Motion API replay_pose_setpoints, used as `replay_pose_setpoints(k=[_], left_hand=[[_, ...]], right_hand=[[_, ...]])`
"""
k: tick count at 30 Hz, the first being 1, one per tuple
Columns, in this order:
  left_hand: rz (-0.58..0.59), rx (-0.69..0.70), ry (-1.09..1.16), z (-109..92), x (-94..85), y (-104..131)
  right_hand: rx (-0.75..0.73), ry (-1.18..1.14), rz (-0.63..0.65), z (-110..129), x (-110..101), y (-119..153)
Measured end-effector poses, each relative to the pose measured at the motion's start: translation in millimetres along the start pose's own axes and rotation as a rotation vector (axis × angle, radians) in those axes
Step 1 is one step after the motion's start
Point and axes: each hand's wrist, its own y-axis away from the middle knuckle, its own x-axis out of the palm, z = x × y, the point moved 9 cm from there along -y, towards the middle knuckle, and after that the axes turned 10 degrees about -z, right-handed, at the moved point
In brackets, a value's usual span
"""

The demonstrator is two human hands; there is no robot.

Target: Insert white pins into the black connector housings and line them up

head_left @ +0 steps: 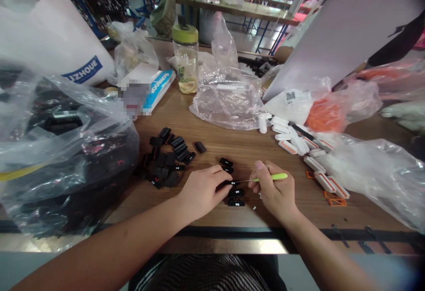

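Note:
Near the table's front edge, my left hand (206, 190) pinches a small black plastic part (229, 182) from its left side. My right hand (275, 190) is closed on a thin tool with a yellow-green handle (279, 177). Its slim metal tip reaches left to the held part. Other black parts with small white dots, such as the black piece (236, 203), lie in a short column above and below it. A tiny white bit (254, 208) rests on the wood beside my right hand. Left of my left hand spreads a loose pile of black parts (166, 160).
White pieces with orange strips (295, 140) and orange frames (335, 200) lie at the right. Clear plastic bags (229, 101) stand around, a large one (66, 158) at the left. A lidded bottle (185, 59) and a blue-white box (159, 89) stand at the back.

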Motion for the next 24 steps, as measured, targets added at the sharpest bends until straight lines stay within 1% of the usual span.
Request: replay_pose_setpoints(k=[8, 14, 16, 18, 21, 24], left_hand=[[0.0, -0.003, 0.006, 2.1, 1.7, 1.6], [0.001, 0.012, 0.002, 0.4, 2.4, 1.6], [0.009, 0.003, -0.003, 0.4, 2.7, 1.4], [0.005, -0.003, -0.009, 0.5, 2.0, 1.2], [-0.021, -0.003, 0.001, 0.2, -0.1, 1.0], [-0.033, -0.001, 0.007, 0.4, -0.5, 1.1]], right_hand=[[-0.062, 0.064, 0.034, 5.6, 4.4, 0.9], [-0.14, 0.139, 0.071, 12.8, 7.2, 2.9], [-0.135, 0.125, 0.083, 12.3, 7.6, 3.7], [-0.092, 0.084, 0.053, 8.7, 3.8, 2.6], [-0.038, 0.026, -0.031, 3.8, -5.3, 0.3], [-0.031, 0.015, -0.047, 3.3, -7.3, -0.3]])
